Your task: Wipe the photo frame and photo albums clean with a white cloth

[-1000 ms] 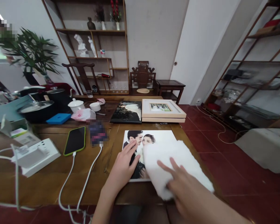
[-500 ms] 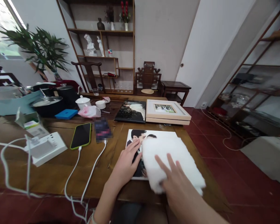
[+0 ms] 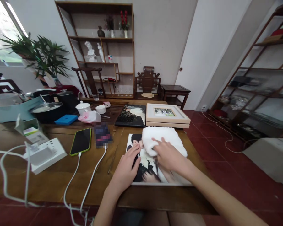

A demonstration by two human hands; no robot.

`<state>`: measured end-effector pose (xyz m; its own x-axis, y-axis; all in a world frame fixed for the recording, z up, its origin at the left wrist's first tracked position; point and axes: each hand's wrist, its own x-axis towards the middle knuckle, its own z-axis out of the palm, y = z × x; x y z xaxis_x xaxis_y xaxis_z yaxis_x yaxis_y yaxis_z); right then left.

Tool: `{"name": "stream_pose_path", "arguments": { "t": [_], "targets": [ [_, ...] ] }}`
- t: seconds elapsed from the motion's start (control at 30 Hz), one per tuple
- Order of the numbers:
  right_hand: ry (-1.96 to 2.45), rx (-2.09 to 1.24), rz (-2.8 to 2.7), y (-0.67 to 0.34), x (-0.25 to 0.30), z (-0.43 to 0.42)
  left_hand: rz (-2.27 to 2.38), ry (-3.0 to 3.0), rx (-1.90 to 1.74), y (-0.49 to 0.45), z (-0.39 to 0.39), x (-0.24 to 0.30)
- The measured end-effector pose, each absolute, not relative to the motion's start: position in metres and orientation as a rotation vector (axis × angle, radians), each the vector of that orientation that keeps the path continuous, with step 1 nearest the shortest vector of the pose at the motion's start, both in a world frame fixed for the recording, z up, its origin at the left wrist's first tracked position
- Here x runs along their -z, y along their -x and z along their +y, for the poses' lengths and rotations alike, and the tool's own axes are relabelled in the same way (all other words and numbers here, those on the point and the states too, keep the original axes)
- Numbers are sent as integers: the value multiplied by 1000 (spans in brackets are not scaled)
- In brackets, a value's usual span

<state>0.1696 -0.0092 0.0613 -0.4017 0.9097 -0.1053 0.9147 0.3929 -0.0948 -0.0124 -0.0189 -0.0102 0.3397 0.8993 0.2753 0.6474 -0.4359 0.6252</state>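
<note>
A photo print on a white-edged panel lies flat on the wooden table. My left hand rests on its left part, fingers stretched out and together, thumb a little apart. On the panel's upper right lies a folded white towel. My right hand grips the towel's near edge, with the index and middle fingers lying on top and the thumb hidden. The towel covers the upper right of the picture, while its lower part shows below my right hand.
Behind the panel lie a dark photo panel and pale framed pictures, stacked. To the left are a green-edged phone, a blurred-out device, white cables, an opened white box, a blue box and pots.
My right hand has pushed the towel away from me toward the panel's far edge, uncovering the picture's lower right. The left hand stays on the panel. The view has tipped slightly upward.
</note>
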Motion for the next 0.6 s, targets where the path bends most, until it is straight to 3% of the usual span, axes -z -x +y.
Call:
{"name": "stream_pose_path", "arguments": {
  "t": [0.13, 0.43, 0.6],
  "targets": [
    [-1722, 147, 2602, -161, -57, -4, 1344, -2190, -888, 12, -18, 12],
    [-1529, 328, 2738, -195, -18, -119, 1375, -2198, -873, 12, -19, 12],
    [-1781, 460, 2609, -244, -36, -98, 1381, -2190, -888, 12, -18, 13]
  ]
}}
